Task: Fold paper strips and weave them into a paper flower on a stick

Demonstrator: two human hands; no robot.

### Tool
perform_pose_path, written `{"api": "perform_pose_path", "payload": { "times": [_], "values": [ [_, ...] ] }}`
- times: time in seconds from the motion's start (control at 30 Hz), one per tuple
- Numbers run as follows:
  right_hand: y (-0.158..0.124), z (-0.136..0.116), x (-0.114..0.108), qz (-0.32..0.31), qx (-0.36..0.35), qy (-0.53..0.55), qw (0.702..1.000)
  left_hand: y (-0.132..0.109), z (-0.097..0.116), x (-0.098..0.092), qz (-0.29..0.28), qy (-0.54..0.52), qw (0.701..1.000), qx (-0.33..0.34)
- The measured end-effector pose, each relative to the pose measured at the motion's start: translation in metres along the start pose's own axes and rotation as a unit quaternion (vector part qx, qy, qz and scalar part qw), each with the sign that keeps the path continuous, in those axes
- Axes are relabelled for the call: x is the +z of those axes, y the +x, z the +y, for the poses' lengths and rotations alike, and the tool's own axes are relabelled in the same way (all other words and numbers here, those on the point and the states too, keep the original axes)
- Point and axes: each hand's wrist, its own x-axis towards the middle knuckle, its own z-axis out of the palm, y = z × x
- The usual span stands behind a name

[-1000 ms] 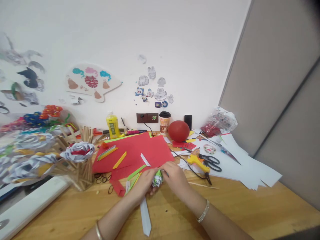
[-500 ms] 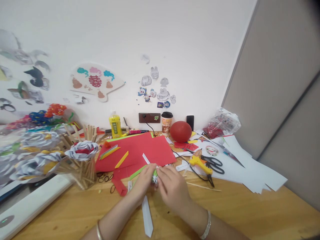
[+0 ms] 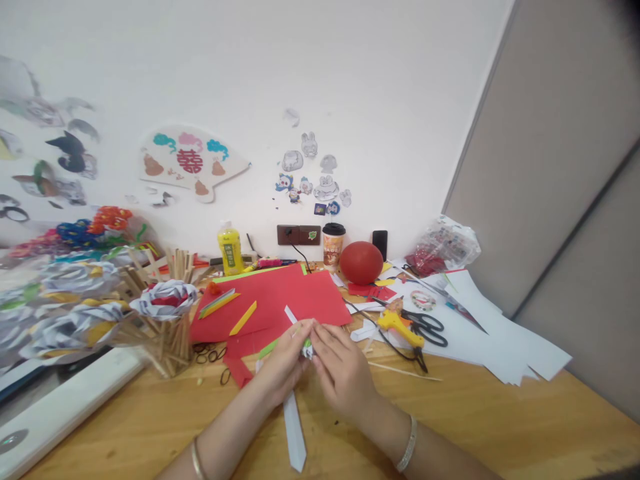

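Observation:
Both hands meet at the middle of the wooden table [image 3: 450, 427], in front of red paper sheets [image 3: 285, 293]. Between them is a small green and white paper piece [image 3: 307, 348], mostly covered by fingers. My left hand [image 3: 287, 360] is closed on its left side; my right hand [image 3: 343, 370] presses it from the right with bent fingers. A folded white paper strip [image 3: 294, 433] lies below the hands, its upper end hidden under my left hand. Beyond them, another white strip [image 3: 291, 315] rests on the red paper, near a yellow strip [image 3: 243, 319].
White paper flowers [image 3: 165, 299] and wooden sticks [image 3: 165, 347] stand at left. At right lie a yellow glue gun [image 3: 400, 328], black scissors [image 3: 427, 328] and white paper [image 3: 525, 340]. Behind are a yellow bottle [image 3: 231, 250], a cup [image 3: 333, 245] and a red balloon [image 3: 361, 263].
My left hand has shifted slightly up and its fingers wrap further round the paper piece. The fingers of my right hand have moved closer to it, covering more of the piece.

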Motion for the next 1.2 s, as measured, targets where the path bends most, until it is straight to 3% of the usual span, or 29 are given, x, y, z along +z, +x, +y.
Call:
{"api": "perform_pose_path", "payload": {
  "times": [0.13,0.3,0.5,0.6,0.77,0.9,1.1,1.2],
  "values": [
    [0.001,0.005,-0.007,0.061,0.057,0.055,0.995,-0.002,0.001,0.0,-0.056,0.047,0.997,0.033],
    [0.006,0.01,-0.013,0.136,0.174,0.092,0.971,-0.002,0.002,-0.003,-0.023,0.212,0.971,0.105],
    [0.009,0.01,-0.011,0.094,0.184,0.155,0.966,-0.005,0.002,-0.004,-0.054,0.302,0.926,0.219],
    [0.009,0.011,-0.01,0.079,0.189,0.174,0.963,-0.007,0.002,-0.003,-0.039,0.305,0.914,0.265],
    [0.011,0.013,-0.009,0.083,0.201,0.205,0.954,-0.01,0.007,0.001,0.005,0.305,0.912,0.275],
    [0.012,0.013,-0.01,0.089,0.219,0.231,0.944,-0.009,0.007,-0.003,0.049,0.354,0.889,0.287],
    [0.01,0.012,-0.007,0.065,0.236,0.26,0.934,-0.007,0.0,-0.011,0.019,0.418,0.86,0.29],
    [0.009,0.013,-0.004,0.051,0.291,0.329,0.897,-0.011,0.001,-0.01,-0.005,0.426,0.853,0.302]
  ]
}}
